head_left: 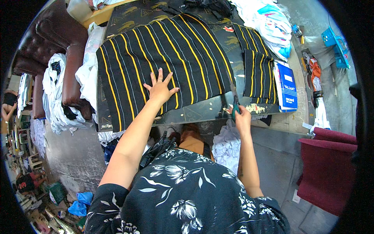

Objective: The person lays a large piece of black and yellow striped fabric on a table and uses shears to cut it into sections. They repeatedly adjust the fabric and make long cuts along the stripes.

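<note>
Black fabric with yellow and grey stripes (194,54) lies spread on a dark printed table surface (128,11). My left hand (159,87) presses flat on it with fingers spread. My right hand (241,117) grips scissors with teal handles (235,107) at the table's front edge, their blades pointing up beside the fabric's right edge. To their right lies another striped fabric piece (257,72), partly folded, and beside that a blue notebook (287,93).
White cloth bundles lie at the back right (265,19) and on the left (58,97) by a brown padded seat (78,74). Maroon cloth (327,167) hangs at the lower right; a blue basket (335,46) is at the far right. Other people (27,181) are at the far left.
</note>
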The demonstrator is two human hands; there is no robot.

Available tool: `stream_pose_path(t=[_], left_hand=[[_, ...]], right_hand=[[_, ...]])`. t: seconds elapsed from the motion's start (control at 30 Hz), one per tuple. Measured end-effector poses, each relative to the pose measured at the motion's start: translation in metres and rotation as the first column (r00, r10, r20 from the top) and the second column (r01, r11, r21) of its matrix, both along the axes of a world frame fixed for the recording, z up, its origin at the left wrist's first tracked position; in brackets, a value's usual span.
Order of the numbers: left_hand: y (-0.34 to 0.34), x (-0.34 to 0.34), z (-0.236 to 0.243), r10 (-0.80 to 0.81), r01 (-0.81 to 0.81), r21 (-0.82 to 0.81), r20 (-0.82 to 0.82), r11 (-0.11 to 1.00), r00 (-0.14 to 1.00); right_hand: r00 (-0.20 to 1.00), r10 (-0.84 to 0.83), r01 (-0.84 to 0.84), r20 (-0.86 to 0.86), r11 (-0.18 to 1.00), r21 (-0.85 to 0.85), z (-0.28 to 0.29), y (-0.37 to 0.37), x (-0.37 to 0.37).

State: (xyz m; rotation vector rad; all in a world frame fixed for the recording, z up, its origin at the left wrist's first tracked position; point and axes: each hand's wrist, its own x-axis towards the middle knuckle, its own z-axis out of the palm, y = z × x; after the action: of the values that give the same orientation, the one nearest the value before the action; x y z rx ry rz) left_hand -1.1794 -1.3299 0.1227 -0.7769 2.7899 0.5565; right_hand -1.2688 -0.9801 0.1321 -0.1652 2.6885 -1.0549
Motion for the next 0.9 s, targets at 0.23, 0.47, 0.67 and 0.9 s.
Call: stream_pose_path(t=[0.23,0.47,0.67,0.9], left_hand=[[0.032,0.045,-0.009,-0.366,0.389,-0.049,-0.466,0.920,0.806],[0.058,0.035,-0.024,-0.506,0.518,-0.067,-0.355,0.853,0.786],[0.071,0.029,-0.027,-0.445,0.502,0.005,-0.456,0.865,0.771],[0.084,0.014,-0.038,-0.395,0.458,-0.024,-0.546,0.889,0.738]], right_hand=[[0.983,0.019,-0.002,0.180,0.995,-0.098,-0.004,0.002,0.065],[0.997,-0.050,0.053,0.052,0.997,-0.053,-0.017,-0.010,0.049],[0.978,0.032,-0.011,0.208,0.995,-0.100,-0.006,0.013,0.075],[0.950,-0.002,0.113,0.311,0.935,-0.337,-0.011,0.022,0.127]])
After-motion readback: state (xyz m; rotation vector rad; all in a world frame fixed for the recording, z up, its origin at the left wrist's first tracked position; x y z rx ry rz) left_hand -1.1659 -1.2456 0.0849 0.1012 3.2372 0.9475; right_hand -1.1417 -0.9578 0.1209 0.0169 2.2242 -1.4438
